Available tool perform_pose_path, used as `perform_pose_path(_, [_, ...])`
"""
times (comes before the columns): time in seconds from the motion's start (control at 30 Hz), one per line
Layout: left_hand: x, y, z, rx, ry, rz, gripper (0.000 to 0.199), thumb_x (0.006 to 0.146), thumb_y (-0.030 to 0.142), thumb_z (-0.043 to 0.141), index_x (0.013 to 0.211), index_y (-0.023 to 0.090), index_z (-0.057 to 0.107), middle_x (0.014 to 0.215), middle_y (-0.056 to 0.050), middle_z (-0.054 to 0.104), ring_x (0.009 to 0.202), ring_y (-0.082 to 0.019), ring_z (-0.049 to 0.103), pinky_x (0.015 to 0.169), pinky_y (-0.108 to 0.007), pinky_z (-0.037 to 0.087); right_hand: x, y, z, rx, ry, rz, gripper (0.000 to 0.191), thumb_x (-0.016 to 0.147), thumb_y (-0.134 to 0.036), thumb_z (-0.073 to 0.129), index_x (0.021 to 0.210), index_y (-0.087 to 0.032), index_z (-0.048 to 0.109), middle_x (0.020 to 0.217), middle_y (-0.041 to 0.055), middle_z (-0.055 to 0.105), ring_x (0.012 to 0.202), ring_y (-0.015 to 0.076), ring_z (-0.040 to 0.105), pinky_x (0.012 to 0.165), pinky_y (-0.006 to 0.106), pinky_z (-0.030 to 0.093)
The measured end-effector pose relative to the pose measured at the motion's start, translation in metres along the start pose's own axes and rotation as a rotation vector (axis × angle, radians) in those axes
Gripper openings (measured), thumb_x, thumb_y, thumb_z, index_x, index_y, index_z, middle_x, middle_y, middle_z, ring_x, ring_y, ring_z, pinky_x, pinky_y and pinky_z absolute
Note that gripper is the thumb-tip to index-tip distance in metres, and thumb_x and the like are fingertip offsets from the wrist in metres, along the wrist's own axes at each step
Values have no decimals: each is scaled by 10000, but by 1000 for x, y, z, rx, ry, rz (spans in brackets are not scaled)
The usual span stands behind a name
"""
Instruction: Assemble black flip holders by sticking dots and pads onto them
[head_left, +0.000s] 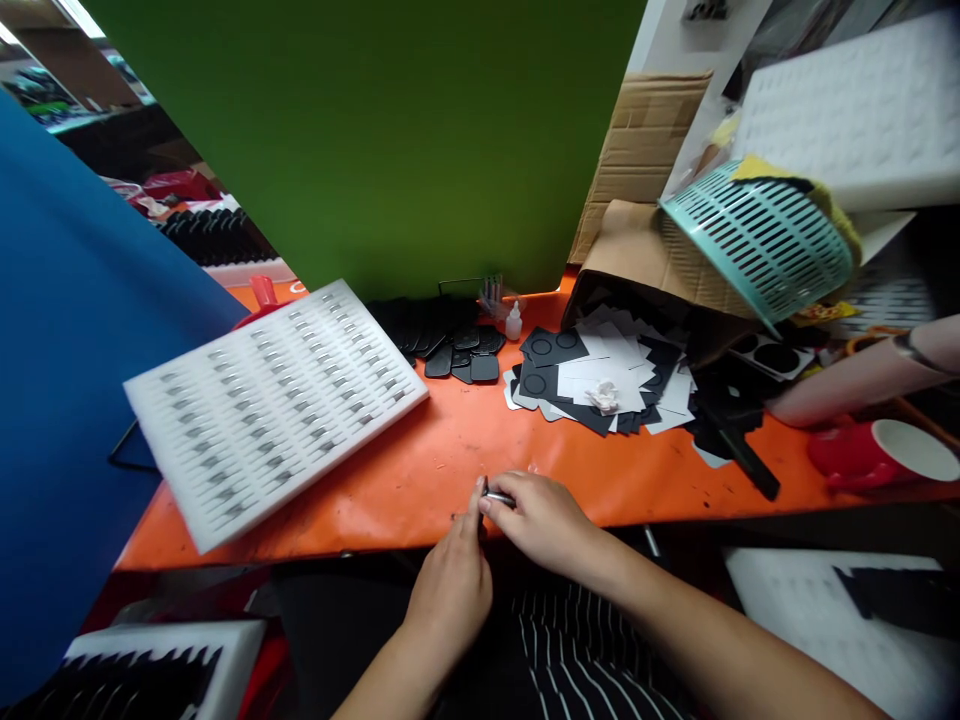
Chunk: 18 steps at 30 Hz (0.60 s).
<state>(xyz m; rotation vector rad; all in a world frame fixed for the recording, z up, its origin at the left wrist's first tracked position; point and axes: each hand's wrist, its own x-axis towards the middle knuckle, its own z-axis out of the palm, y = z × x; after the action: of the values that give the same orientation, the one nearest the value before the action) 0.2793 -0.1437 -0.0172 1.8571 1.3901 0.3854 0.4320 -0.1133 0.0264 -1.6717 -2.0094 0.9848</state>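
Note:
At the front edge of the orange table [457,440], my two hands meet. My right hand [536,515] is closed around a small metallic piece [499,496], whose tip points toward my left hand. My left hand [457,575] has its fingers pressed together, upright against a thin dark item that is mostly hidden between the hands. Left of them lies a white foam tray [277,410] with rows of small metallic pieces in its slots. Black flat pieces [465,352] are piled behind, beside a small white dropper bottle [514,321].
Paper and black cards [604,375] spill from a cardboard box [637,250] on the right. A teal basket [765,240] leans above it. A red mug [870,455] stands at the right edge. Green [375,140] and blue panels [82,350] bound the table.

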Motion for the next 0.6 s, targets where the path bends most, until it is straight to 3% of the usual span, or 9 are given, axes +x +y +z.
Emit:
perform_pose_path(0.2, [1,-2,1,-24,15,-3,585,795,95,347,1355,209,223,1336,-92,376,1179,-219,408,975,-372,315,4,5,8,232,19,12,229,826,-334,455,748,-183,609,721,1,618,667,116,532,582,214,323])
perform_pose_path(0.37, [5,-5,4,-82,7,-10,522,835,137,328,1344,228,255,1354,-68,354,1198,-201,385,999,-374,284,3,11,12,156,13,25,234,830,-344,454,740,-185,600,761,11,626,714,128,536,612,219,324])
perform_pose_path(0.6, [7,-8,6,-85,66,4,492,840,147,347,1322,231,304,1305,-82,420,1151,-205,437,971,-373,327,2,10,23,193,98,57,250,823,-368,458,735,-172,584,705,3,590,659,112,503,575,208,313])
